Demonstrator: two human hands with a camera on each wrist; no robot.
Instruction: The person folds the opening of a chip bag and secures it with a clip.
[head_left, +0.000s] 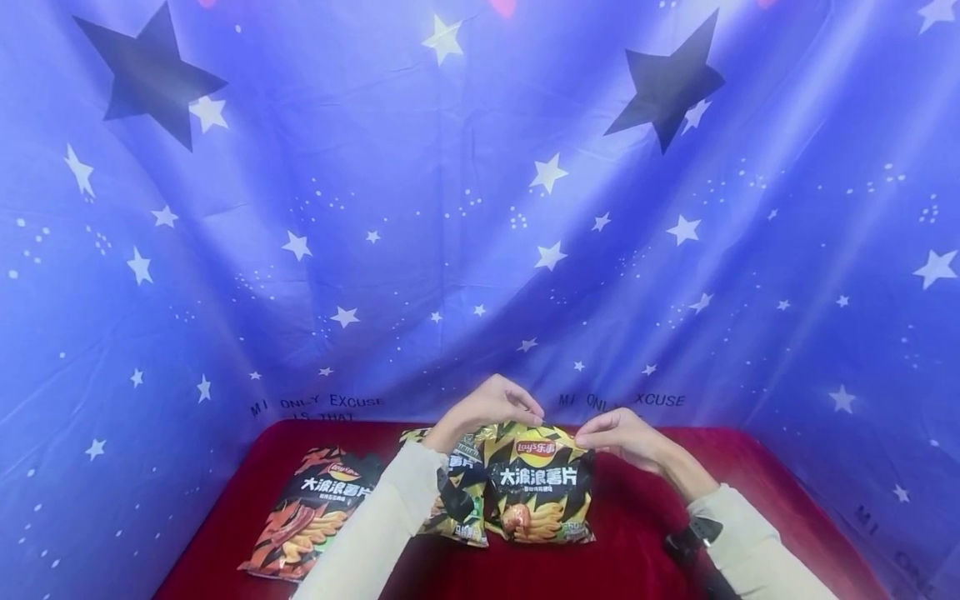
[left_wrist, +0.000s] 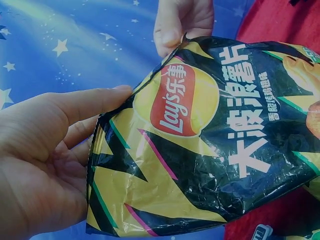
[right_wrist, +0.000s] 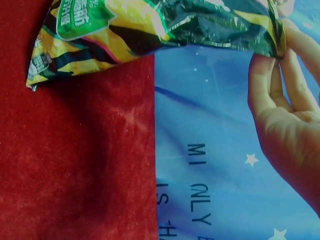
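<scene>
A yellow and black bag of Lay's potato chips (head_left: 538,500) hangs or stands upright between my hands, its printed front facing me. My left hand (head_left: 495,406) pinches its top edge near the left side; in the left wrist view the thumb of that hand (left_wrist: 45,155) lies along the seam, with fingers behind. With thumb and fingertips, my right hand (head_left: 628,437) pinches the top right corner, as the right wrist view of this hand (right_wrist: 292,112) also shows. Behind my left forearm, a second yellow and black chip bag (head_left: 468,508) is partly hidden.
An orange-red and black chip bag (head_left: 318,517) lies at the left on the red cloth-covered table (head_left: 630,542), partly covered by my left sleeve. A blue star-patterned curtain (head_left: 450,208) surrounds the table's back and sides.
</scene>
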